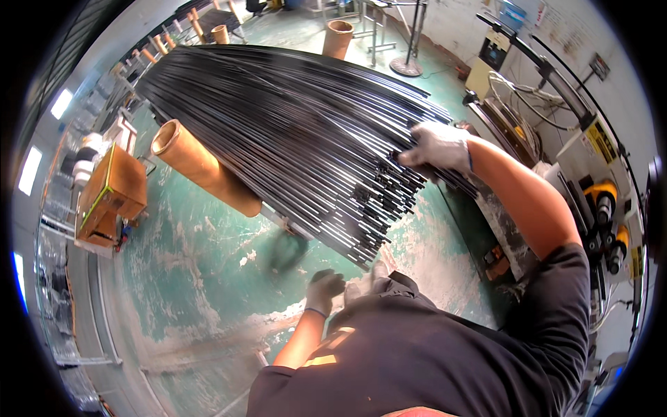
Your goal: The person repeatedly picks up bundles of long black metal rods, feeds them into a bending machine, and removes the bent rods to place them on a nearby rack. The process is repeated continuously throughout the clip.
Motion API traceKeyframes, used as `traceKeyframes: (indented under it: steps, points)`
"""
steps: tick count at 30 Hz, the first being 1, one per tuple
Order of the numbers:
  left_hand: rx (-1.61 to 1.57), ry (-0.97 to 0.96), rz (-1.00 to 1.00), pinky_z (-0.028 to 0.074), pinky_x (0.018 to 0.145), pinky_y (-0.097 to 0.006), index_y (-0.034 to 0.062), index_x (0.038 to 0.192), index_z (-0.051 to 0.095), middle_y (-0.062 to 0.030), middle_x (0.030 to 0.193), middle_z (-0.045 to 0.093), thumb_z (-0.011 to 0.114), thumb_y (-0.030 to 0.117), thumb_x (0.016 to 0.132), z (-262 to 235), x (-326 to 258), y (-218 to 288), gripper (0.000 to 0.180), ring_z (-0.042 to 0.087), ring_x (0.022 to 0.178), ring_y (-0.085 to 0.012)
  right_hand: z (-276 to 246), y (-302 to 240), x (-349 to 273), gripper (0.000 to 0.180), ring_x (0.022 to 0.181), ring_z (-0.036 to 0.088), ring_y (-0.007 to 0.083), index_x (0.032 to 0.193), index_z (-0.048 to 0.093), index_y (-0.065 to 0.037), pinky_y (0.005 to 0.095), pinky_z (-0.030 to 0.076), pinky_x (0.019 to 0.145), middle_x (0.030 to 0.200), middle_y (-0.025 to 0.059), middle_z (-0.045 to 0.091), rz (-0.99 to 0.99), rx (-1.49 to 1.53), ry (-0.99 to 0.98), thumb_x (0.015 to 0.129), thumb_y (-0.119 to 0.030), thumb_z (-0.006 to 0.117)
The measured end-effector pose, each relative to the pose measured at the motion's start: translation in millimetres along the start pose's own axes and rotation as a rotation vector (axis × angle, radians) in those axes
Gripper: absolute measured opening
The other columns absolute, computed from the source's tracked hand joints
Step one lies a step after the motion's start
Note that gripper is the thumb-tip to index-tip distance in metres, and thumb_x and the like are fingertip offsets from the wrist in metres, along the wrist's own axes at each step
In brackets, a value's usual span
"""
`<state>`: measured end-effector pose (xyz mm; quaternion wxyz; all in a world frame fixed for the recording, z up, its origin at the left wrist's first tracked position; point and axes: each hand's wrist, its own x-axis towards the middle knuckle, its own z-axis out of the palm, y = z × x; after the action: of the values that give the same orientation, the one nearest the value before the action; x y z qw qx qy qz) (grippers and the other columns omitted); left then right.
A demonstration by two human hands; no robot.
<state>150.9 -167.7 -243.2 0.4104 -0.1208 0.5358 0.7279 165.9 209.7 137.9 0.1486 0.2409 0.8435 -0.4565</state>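
A wide stack of long, thin black bars [278,132] stretches away from me to the far left, with its uneven ends towards me. My right hand [441,147], in a pale work glove, reaches over the right side of the stack. Its fingers close round a few black bars near their ends, though the undersides of the fingers are hidden. My left hand [325,290], gloved too, hangs low at my waist, apart from the stack. Its fingers are curled in, and nothing shows in them.
A brown cardboard tube [205,167] leans against the stack's left side, and another tube [338,39] stands behind it. At left is a wooden cabinet [114,194]. Machinery with yellow-and-black parts [603,198] lines the right wall. The green floor [201,278] is worn.
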Motion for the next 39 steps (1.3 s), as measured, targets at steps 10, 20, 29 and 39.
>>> traceKeyframes:
  steps: [10, 20, 29, 39]
  points:
    - [0.363, -0.568, -0.273, 0.058, 0.090, -0.037, -0.0007, 0.127, 0.060, -0.0146, 0.113, 0.071, 0.070, 0.013, 0.097, 99, -45, -5, 0.035, 0.070, 0.100, -0.0235, 57, 115, -236, 0.036, 0.071, 0.069, 0.0360, 0.099, 0.071, 0.000, 0.0446, 0.054, 0.072, 0.082, 0.0239, 0.068, 0.194, -0.342, 0.385, 0.084, -0.031, 0.084]
    - [-0.582, -0.803, -0.221, 0.050, 0.105, -0.055, -0.0045, 0.110, 0.069, -0.0243, 0.113, 0.072, 0.063, 0.028, 0.101, 343, -91, 53, 0.034, 0.067, 0.111, -0.0398, 152, 339, -463, 0.025, 0.063, 0.060, 0.0390, 0.073, 0.058, -0.010, 0.0463, 0.045, 0.058, 0.064, 0.0159, 0.056, 0.294, -0.691, 1.086, 0.067, -0.017, 0.081]
    - [-0.464, -0.589, -0.220, 0.054, 0.094, -0.053, -0.0016, 0.099, 0.069, -0.0170, 0.095, 0.073, 0.073, 0.016, 0.091, 410, -140, -28, 0.019, 0.069, 0.090, -0.0357, 222, 647, -731, 0.015, 0.098, 0.059, 0.0366, 0.105, 0.057, -0.003, 0.0453, 0.046, 0.087, 0.101, 0.0222, 0.061, 0.837, -0.494, 1.412, 0.094, -0.013, 0.057]
    - [-0.240, -0.878, -0.012, 0.052, 0.100, -0.048, 0.0004, 0.110, 0.066, -0.0112, 0.099, 0.069, 0.067, 0.011, 0.097, 549, -181, -46, 0.016, 0.066, 0.093, -0.0272, 148, 648, -638, 0.035, 0.113, 0.061, 0.0380, 0.103, 0.064, -0.006, 0.0486, 0.043, 0.108, 0.106, 0.0163, 0.067, 0.715, -0.666, 1.494, 0.069, 0.002, 0.068]
